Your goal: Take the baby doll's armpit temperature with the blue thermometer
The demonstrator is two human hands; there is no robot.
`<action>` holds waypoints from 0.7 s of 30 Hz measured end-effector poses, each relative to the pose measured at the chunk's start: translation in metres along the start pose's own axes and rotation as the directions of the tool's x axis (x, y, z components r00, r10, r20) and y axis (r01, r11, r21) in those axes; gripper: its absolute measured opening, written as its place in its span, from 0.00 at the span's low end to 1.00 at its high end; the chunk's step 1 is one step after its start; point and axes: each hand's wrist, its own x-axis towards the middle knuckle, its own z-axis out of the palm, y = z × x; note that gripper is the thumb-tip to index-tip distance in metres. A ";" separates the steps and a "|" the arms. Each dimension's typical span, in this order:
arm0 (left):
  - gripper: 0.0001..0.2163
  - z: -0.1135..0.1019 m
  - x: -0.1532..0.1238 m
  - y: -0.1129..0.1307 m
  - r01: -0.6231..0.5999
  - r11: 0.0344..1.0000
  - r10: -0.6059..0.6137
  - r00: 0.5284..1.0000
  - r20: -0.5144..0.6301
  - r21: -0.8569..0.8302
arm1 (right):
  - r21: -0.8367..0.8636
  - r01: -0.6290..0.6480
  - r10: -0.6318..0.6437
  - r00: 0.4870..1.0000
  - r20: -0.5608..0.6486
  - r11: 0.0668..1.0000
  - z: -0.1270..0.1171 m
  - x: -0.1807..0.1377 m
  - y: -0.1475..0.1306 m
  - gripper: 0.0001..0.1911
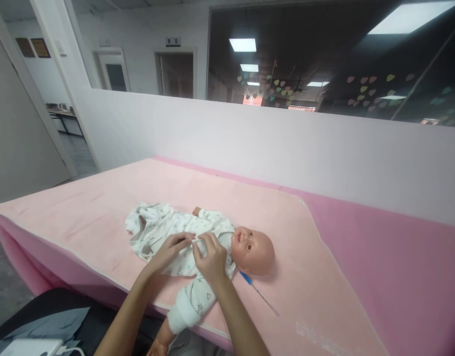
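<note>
A baby doll lies on its back, its bald head (pixel 255 251) toward the right. It wears a white patterned baby outfit (pixel 185 225), whose loose lower part is bunched at the left. My left hand (pixel 177 244) pinches a small white bit of the outfit, perhaps a tie, over the doll's chest. Close against it, my right hand (pixel 212 257) pinches the same spot from the right, so the detail between the fingertips is mostly hidden. One sleeved doll arm (pixel 192 301) reaches toward me past the table edge, below my right forearm.
A thin rod with a blue end (pixel 260 294) lies beside the doll's head. Underneath is a pale pink sheet (pixel 101 212) over a darker pink cover (pixel 379 247). A white wall (pixel 250 143) with windows stands behind. A white device with a cable (pixel 34 347) sits at lower left.
</note>
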 end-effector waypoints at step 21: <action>0.15 -0.019 -0.031 -0.012 -0.162 0.887 0.234 0.965 -0.118 0.433 | -0.358 0.207 -0.092 0.945 0.313 0.911 0.018 0.000 -0.017 0.06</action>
